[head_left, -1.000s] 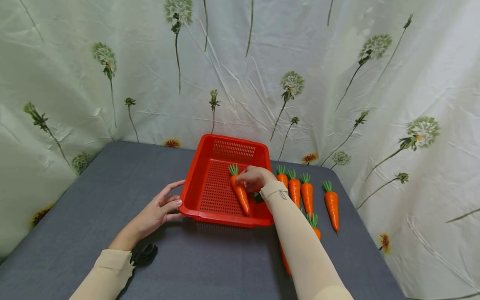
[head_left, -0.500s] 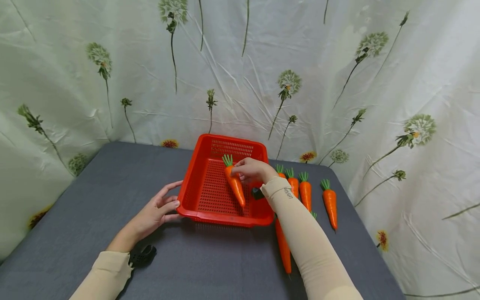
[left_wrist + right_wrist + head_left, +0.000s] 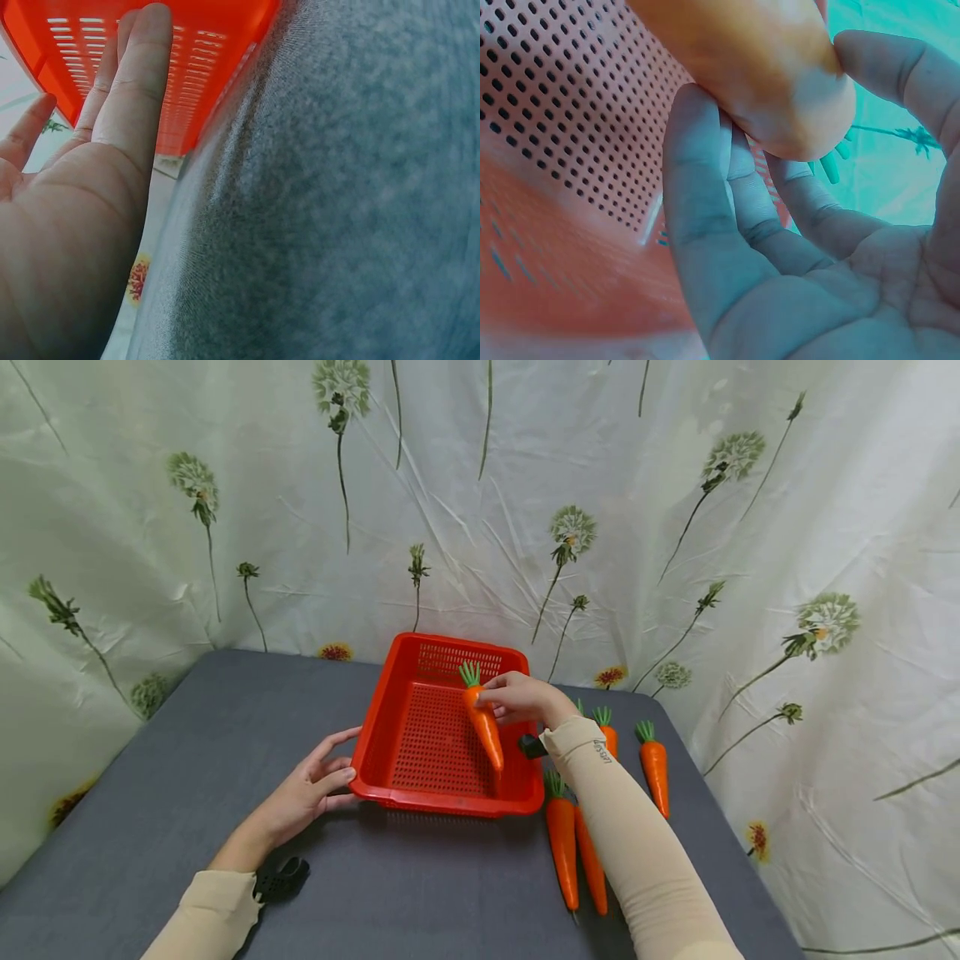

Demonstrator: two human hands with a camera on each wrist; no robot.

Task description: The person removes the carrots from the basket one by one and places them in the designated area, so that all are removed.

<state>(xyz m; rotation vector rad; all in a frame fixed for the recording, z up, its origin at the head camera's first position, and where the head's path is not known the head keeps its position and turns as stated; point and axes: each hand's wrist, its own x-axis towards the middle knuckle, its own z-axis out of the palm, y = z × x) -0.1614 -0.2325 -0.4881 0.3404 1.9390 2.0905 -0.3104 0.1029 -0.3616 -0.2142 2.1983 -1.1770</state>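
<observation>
A red plastic basket point(image 3: 442, 735) with a perforated floor sits mid-table. My left hand point(image 3: 311, 793) is at its left front corner, the thumb at the rim; in the left wrist view its long fingers point(image 3: 135, 90) lie nearly straight along the slotted outer wall. Inside the basket's outline, my right hand point(image 3: 525, 697) pinches an orange carrot point(image 3: 486, 727) near its green top, tip pointing down toward the front. The right wrist view shows thumb and fingertips on either side of the carrot's thick end point(image 3: 780, 82), with the basket's perforated surface point(image 3: 570, 97) beyond.
Right of the basket, two carrots lie near the front, one orange carrot point(image 3: 562, 847) being leftmost. Further back are another carrot point(image 3: 654, 768) and some partly hidden by my right sleeve point(image 3: 637, 827). A flower-print curtain point(image 3: 480, 510) hangs behind the grey table point(image 3: 420, 885).
The carrot in my right hand has risen from the basket floor, moving slightly left and then back right. My left hand stays at the corner. The head view has shifted a little.
</observation>
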